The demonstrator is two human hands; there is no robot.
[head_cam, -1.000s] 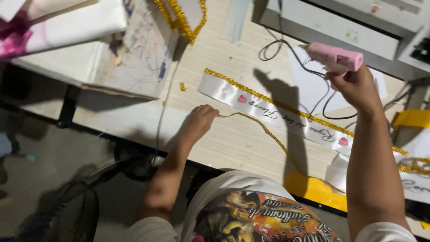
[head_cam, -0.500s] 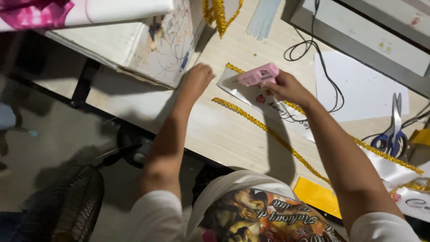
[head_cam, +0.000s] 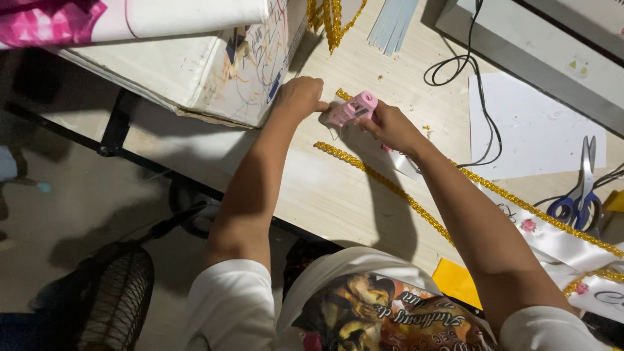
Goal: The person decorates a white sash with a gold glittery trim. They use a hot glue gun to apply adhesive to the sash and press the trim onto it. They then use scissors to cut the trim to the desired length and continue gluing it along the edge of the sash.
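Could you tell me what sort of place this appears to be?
Probably a small craft workshop: the right hand holds a pink glue gun over a white sash with gold trim, and scissors lie nearby.

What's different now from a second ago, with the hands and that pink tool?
The right hand brought the pink glue gun down from the air, off to the right, to the end of the white sash. The left hand slid along the gold trim to that same end, so both hands now meet there. The right hand kept hold of the gun throughout; sash and trim stayed on the table.
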